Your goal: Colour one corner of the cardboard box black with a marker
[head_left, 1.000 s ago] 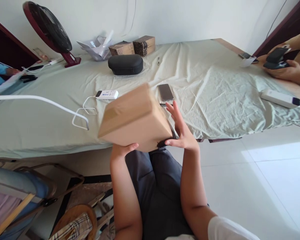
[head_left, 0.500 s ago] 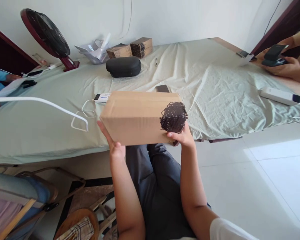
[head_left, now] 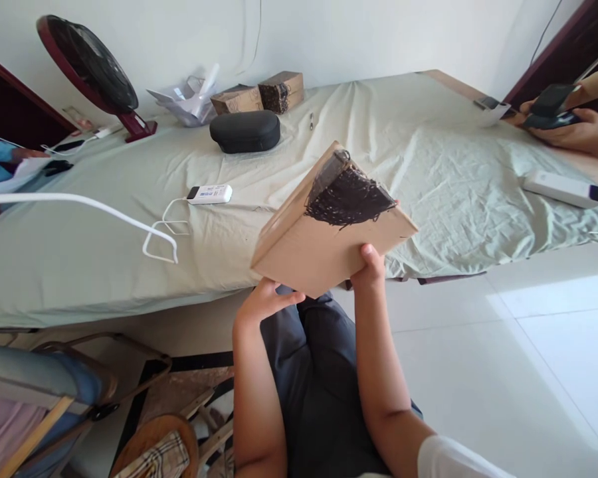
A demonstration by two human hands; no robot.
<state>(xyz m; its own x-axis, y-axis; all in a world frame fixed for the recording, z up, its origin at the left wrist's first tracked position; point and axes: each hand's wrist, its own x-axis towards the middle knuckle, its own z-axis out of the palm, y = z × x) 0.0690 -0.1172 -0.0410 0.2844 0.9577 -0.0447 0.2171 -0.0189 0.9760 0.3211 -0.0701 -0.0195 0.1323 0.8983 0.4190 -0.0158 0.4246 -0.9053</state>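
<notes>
A brown cardboard box (head_left: pixel 323 255), with a patch of dense black scribble across one corner, is held tilted above my lap at the table's front edge. My right hand (head_left: pixel 369 269) grips its lower right side, thumb on the near face and most fingers hidden behind. At the lower left corner, my left hand (head_left: pixel 264 305) supports the box from below. Its thumb stretches along the bottom edge, while its other fingers are partly out of sight behind the cardboard.
On the cloth-covered table (head_left: pixel 104 245) lie a white device (head_left: pixel 210 194) with a cable and a black case (head_left: pixel 245 131). Two small boxes (head_left: pixel 282 91) and a fan (head_left: pixel 92 63) stand farther back. Another person's hands (head_left: pixel 585 129) hold a dark device at right.
The box has turned from lying level to a steep slant, showing its scribbled corner higher up. My left hand has shifted right and under it. The dark flat object behind is now covered.
</notes>
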